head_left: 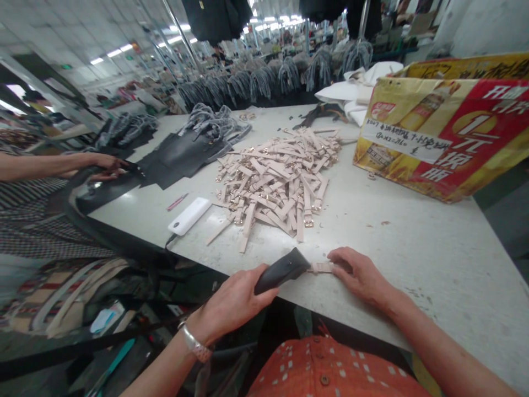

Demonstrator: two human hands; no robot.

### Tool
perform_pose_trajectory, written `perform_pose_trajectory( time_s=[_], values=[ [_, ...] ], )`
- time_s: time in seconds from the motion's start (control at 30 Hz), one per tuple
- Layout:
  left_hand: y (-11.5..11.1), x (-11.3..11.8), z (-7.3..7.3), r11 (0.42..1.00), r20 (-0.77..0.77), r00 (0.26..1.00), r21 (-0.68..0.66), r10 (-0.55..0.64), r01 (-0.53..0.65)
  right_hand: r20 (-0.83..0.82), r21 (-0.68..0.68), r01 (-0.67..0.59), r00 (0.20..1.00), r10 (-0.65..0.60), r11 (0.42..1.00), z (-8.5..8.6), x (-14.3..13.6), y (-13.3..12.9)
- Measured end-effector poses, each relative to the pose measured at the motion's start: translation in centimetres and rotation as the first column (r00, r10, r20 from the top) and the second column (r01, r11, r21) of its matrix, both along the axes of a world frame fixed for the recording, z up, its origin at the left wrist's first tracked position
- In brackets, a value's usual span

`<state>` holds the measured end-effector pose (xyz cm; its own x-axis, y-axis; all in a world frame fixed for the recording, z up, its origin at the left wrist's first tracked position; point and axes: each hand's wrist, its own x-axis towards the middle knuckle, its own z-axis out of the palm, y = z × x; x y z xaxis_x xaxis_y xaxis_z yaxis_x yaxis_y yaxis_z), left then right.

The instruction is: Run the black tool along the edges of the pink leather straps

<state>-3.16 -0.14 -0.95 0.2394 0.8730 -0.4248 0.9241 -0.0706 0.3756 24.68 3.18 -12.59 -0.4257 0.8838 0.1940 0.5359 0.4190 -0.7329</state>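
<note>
My left hand (242,292) is wrapped round the end of a black tool (285,267), probably scissors or a cutter, whose tip touches a small beige strap (322,268) at the table's front edge. The strap's other end lies between the thumb and fingers of my right hand (359,275). Beyond both hands, a big heap of beige straps with gold buckles (276,182) covers the middle of the table (397,248).
A yellow and red carton (433,132) stands at the right. A white power bank (189,216) and a small pink tool (177,202) lie left of the heap. Another person's hands (107,165) hold scissors by black panels (177,157). Grey straps (215,121) lie behind.
</note>
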Motion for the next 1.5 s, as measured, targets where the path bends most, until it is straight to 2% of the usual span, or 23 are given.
perform_pose_trajectory(
  time_s=[0.13, 0.37, 0.57, 0.67, 0.8, 0.93, 1.0, 1.07, 1.1, 1.13, 1.17, 1.23, 1.27, 1.33, 1.4, 1.5],
  values=[
    [0.0, 0.7, -0.5, 1.0, 0.005, 1.0, 0.023, -0.012, 0.012, 0.014, -0.009, -0.026, 1.0, 0.026, 1.0, 0.2, 0.0, 0.0],
    [1.4, 2.5, -1.3, 0.998, 0.046, 0.999, 0.064, -0.013, 0.01, 0.052, -0.012, -0.016, 0.998, 0.017, 1.0, 0.6, -0.3, -0.2],
    [0.7, 1.2, -1.6, 0.994, 0.047, 0.998, 0.099, 0.051, -0.055, 0.073, 0.034, 0.006, 0.997, -0.008, 0.999, 0.1, 0.3, -0.1],
    [-0.2, -0.1, -1.5, 0.99, 0.046, 0.993, 0.09, 0.107, -0.111, 0.109, 0.089, 0.129, 0.984, -0.138, 0.988, 0.6, 2.7, 1.0],
    [-1.3, -1.8, -1.5, 0.977, 0.049, 0.983, 0.115, 0.177, -0.181, 0.181, 0.201, 0.295, 0.926, -0.332, 0.934, 1.4, 8.1, 4.3],
    [-2.1, -2.9, -1.7, 0.965, 0.078, 0.972, 0.121, 0.223, -0.231, 0.224, 0.273, 0.488, 0.806, -0.548, 0.829, 1.1, 13.5, 8.6],
    [-2.5, -3.2, -1.8, 0.964, 0.099, 0.968, 0.113, 0.232, -0.242, 0.267, 0.311, 0.55, 0.732, -0.626, 0.775, 0.8, 14.5, 10.3],
    [-2.8, -3.5, -1.9, 0.959, 0.111, 0.964, 0.123, 0.242, -0.255, 0.277, 0.369, 0.582, 0.676, -0.683, 0.725, 0.9, 13.0, 11.0],
    [-2.9, -3.6, -2.0, 0.957, 0.113, 0.963, 0.129, 0.246, -0.26, 0.267, 0.389, 0.583, 0.67, -0.693, 0.713, 1.0, 11.3, 11.0],
    [-3.0, -3.6, -2.1, 0.954, 0.11, 0.961, 0.134, 0.253, -0.267, 0.259, 0.392, 0.566, 0.688, -0.678, 0.725, 1.1, 9.0, 10.7],
    [-3.0, -3.6, -2.2, 0.951, 0.104, 0.959, 0.14, 0.263, -0.276, 0.241, 0.369, 0.548, 0.724, -0.647, 0.751, 1.3, 6.2, 10.1],
    [-3.1, -3.6, -2.3, 0.948, 0.097, 0.957, 0.145, 0.273, -0.285, 0.261, 0.232, 0.408, 0.849, -0.46, 0.883, 1.6, 0.2, 8.7],
    [-3.1, -3.6, -2.3, 0.949, 0.1, 0.957, 0.141, 0.271, -0.283, 0.282, 0.179, 0.336, 0.883, -0.375, 0.925, 1.8, -2.6, 8.0],
    [-3.1, -3.5, -2.2, 0.952, 0.117, 0.958, 0.131, 0.261, -0.275, 0.326, 0.154, 0.255, 0.899, -0.293, 0.954, 1.9, -6.9, 7.3],
    [-3.2, -3.4, -2.1, 0.955, 0.134, 0.957, 0.117, 0.256, -0.272, 0.358, 0.143, 0.272, 0.882, -0.307, 0.951, 2.1, -9.0, 7.3],
    [-3.5, -3.5, -2.1, 0.954, 0.148, 0.953, 0.104, 0.264, -0.28, 0.375, 0.132, 0.313, 0.863, -0.34, 0.941, 2.3, -8.2, 7.8]
  ],
)
